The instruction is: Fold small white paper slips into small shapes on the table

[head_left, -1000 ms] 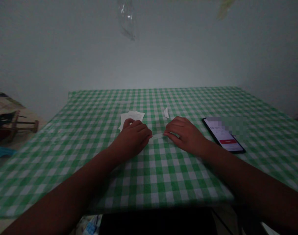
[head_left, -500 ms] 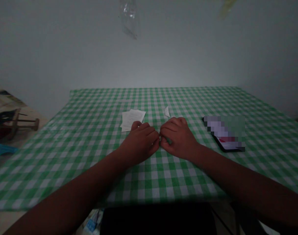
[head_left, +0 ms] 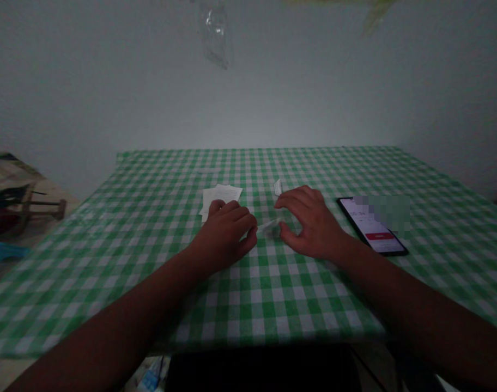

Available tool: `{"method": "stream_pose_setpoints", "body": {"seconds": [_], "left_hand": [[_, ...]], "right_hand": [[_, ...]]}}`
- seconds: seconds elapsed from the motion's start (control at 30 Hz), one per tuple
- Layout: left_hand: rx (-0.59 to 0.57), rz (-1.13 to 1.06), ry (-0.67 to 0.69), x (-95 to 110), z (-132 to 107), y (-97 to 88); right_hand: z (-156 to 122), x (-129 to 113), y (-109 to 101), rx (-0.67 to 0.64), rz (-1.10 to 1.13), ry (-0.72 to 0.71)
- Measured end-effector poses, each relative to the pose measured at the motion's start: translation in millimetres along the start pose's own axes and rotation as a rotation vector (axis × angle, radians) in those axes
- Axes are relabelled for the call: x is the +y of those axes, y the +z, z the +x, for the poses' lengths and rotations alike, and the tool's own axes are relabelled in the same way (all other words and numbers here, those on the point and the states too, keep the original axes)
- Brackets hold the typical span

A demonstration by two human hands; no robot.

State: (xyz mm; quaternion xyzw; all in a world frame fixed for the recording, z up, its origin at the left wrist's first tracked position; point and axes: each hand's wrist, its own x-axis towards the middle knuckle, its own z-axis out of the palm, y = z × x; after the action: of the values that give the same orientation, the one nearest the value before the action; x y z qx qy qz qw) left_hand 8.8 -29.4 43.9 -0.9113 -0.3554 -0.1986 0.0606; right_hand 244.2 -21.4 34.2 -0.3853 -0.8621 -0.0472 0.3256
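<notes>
My left hand (head_left: 226, 231) rests on the green checked tablecloth (head_left: 150, 234), fingers curled, pinching one end of a small clear strip (head_left: 268, 225). My right hand (head_left: 309, 223) hovers just right of the strip with fingers spread apart and thumb low, not gripping it. A folded white paper (head_left: 219, 196) lies just beyond my left hand. A tiny white scrap (head_left: 277, 187) sits beyond my right fingers.
A smartphone (head_left: 373, 226) with its screen lit lies to the right of my right hand. A wooden object (head_left: 36, 207) stands off the table at the left. A clear plastic bag (head_left: 213, 30) hangs on the wall above. The light is dim.
The hands came together over the strip, then parted. My right hand has let go and its fingers have spread; my left hand still pinches the strip.
</notes>
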Motion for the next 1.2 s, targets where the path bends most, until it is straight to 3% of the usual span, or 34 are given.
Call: {"method": "stream_pose_setpoints", "body": {"seconds": [0.2,0.37,0.6,1.2], "left_hand": [[0.02,-0.034,-0.018,-3,1,1.9],[0.099,-0.027,-0.034,8,3,6.8],[0.114,0.017,-0.066,21,6,5.2],[0.223,0.092,-0.085,22,6,5.4]], "right_hand": [[-2,-6,7,-0.104,-0.013,-0.083],[-2,-20,8,-0.117,-0.079,-0.094],[-2,-31,10,-0.082,-0.105,-0.059],[-3,-32,11,0.026,-0.023,-0.083]]}}
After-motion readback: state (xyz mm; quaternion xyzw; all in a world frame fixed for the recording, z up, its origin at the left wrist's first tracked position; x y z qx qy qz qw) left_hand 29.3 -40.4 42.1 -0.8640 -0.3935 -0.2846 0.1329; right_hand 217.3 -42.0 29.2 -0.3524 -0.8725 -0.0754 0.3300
